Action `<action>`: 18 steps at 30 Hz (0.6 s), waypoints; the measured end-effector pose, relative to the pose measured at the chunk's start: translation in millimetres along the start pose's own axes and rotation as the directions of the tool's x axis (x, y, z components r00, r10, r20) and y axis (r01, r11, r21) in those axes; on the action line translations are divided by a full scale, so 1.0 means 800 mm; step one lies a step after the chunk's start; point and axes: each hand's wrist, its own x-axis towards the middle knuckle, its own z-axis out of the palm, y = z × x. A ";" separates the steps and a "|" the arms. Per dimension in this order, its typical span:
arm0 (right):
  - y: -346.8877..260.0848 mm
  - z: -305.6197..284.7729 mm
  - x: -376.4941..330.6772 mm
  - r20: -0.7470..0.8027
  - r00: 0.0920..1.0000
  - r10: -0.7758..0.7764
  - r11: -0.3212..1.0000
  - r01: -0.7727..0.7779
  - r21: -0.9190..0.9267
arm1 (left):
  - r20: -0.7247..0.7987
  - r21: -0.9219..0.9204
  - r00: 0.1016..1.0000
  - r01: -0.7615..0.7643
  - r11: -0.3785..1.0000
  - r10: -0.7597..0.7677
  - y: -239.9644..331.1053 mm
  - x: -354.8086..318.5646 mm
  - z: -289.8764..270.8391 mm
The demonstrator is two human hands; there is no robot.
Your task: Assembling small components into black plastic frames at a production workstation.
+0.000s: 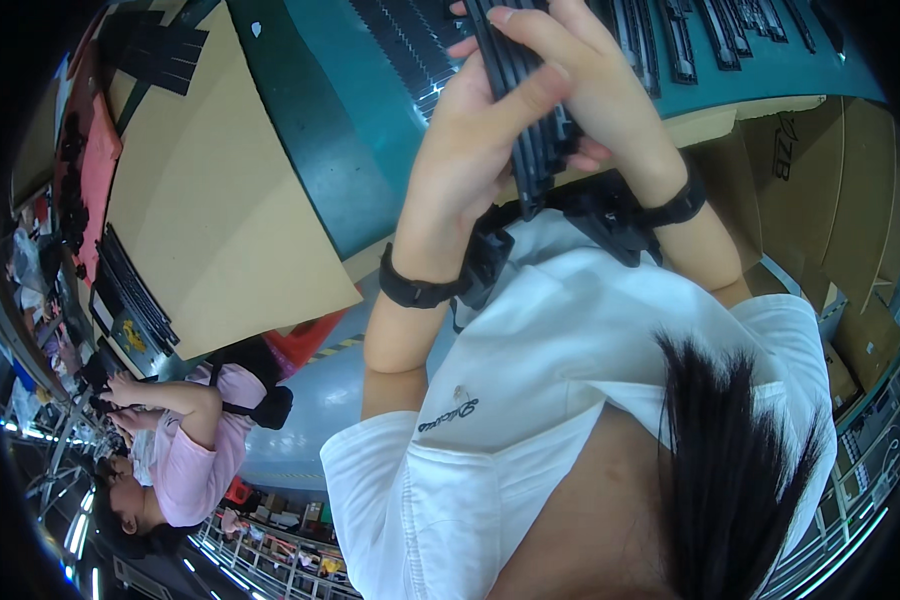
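Observation:
In front of my chest, at the top of the head view, both hands are wrapped round a bundle of long, thin black strips [532, 172]. My left hand [475, 130] closes on the bundle from the left, its thumb lying across the strips. From the right, my right hand [595, 75] grips the same bundle, with fingertips over its upper part. The strips lie side by side, and their lower ends stick out below my palms. Black bands with dark blocky devices sit on both wrists.
More black strips [680, 45] lie on the green table [320, 90], right of my hands. Dark flat pieces [400, 40] lie to their left. A cardboard sheet [220, 200] covers the left side, beside stacked black strips [135, 290]. Cardboard boxes [800, 210] stand right. A co-worker in pink [205, 450] works at left.

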 end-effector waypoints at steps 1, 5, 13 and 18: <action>0.007 -0.004 -0.001 -0.018 0.999 -0.030 0.999 0.029 -0.027 | -0.008 -0.033 1.000 0.026 0.999 -0.027 0.001 -0.001 0.004; -0.025 -0.024 -0.022 0.155 0.985 0.079 0.996 -0.084 0.025 | 0.065 -0.167 0.997 0.051 0.985 -0.041 -0.004 -0.002 0.017; 0.013 -0.050 -0.007 0.413 0.837 -0.360 0.239 -0.345 0.907 | 0.496 -0.512 0.867 0.341 0.788 -0.054 -0.027 -0.007 0.061; 0.013 -0.063 -0.010 0.300 0.829 -0.471 0.131 -0.271 0.954 | 0.560 -0.516 0.828 0.369 0.773 -0.022 -0.021 -0.002 0.053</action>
